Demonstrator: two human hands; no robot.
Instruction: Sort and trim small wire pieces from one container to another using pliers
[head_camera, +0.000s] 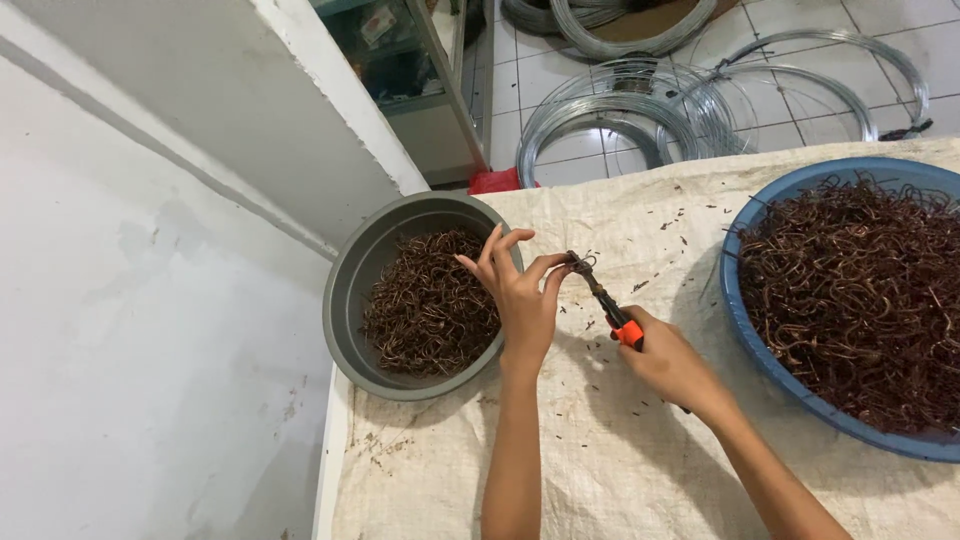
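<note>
Pliers (603, 300), gripped by the right hand (668, 362), are biting a small wire piece (578, 262) pinched in the left hand's (522, 292) fingers above the sacking (620, 450). Grey bowl (350, 300) is sitting at nine o'clock, blue basin (735, 310) at three, its edge cut off. Wire coils (700, 100) are lying at twelve. The piece's shape is hard to make out.

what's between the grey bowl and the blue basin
In the head view, both hands: the left hand pinching a small wire piece, the right hand gripping orange-handled pliers, over the woven sack cloth between grey bowl and blue basin.
</note>
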